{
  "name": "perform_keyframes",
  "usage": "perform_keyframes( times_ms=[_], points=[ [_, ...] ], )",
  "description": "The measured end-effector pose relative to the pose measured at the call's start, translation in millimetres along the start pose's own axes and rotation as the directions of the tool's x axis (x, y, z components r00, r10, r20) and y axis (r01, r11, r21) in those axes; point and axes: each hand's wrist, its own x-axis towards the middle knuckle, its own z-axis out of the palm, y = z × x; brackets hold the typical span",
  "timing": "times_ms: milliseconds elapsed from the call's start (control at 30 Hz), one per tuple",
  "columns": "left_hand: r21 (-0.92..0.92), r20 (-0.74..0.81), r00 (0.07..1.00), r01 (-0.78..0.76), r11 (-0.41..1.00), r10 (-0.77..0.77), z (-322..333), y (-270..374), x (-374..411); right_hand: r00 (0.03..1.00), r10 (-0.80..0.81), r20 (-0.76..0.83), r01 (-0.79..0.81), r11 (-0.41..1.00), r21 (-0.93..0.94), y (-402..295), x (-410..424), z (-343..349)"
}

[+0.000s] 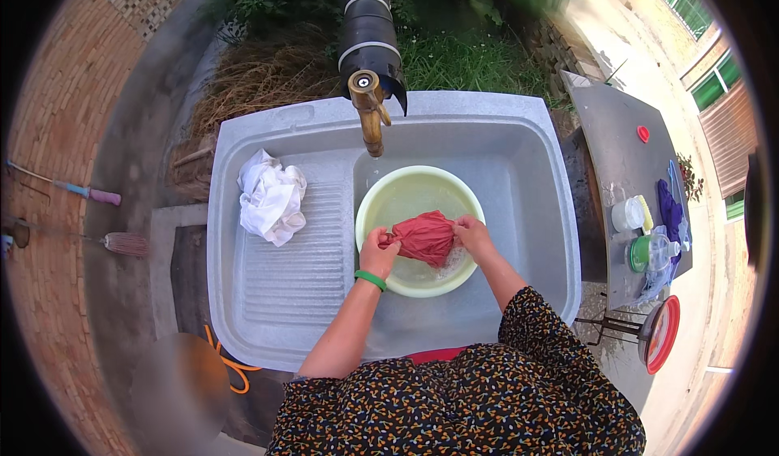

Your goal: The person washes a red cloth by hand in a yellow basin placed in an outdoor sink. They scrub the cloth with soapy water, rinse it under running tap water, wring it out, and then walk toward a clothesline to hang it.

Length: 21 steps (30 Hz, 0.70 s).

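Observation:
A wet red cloth (pixel 424 237) is stretched between my two hands over a pale green basin (pixel 420 172). My left hand (pixel 378 251), with a green band on its wrist, pinches the cloth's left end. At the opposite end, the fingers of my right hand (pixel 473 237) grip the fabric. Water with some suds near the cloth's right side lies in the basin. The basin stands in the deep right part of a grey laundry sink (pixel 523 225). A crumpled white cloth (pixel 272 197) rests on the ribbed washboard (pixel 292 279) at the left.
Above the basin's far rim hangs a brass tap (pixel 368 112) on a black-wrapped pipe (pixel 368 24). The side table (pixel 621 127) on the right holds a plastic bottle (pixel 657 253), a white tub (pixel 627 214) and a purple cloth (pixel 670 206). An orange hose (pixel 234 368) lies at the lower left.

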Motion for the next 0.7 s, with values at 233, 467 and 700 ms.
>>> perform_keyframes(
  times_ms=[233, 467, 700],
  points=[
    [0.032, -0.071, 0.997, 0.039, 0.999, -0.037, 16.1, -21.2, 37.4, 0.762, -0.561, -0.325, 0.42, 0.809, -0.412, -34.4, -9.1, 27.9],
    [-0.611, 0.318, 0.947, 0.242, 0.754, -0.046, 40.3, -24.4, 61.8, 0.827, -0.561, -0.046, 0.513, 0.785, -0.347, -62.9, -65.6, 85.1],
    [-0.784, 0.467, 0.884, 0.392, 0.481, 0.04, 47.1, -37.2, 61.0, 0.789, -0.594, -0.156, 0.57, 0.803, -0.172, -90.3, -83.5, 91.0]
  ],
)
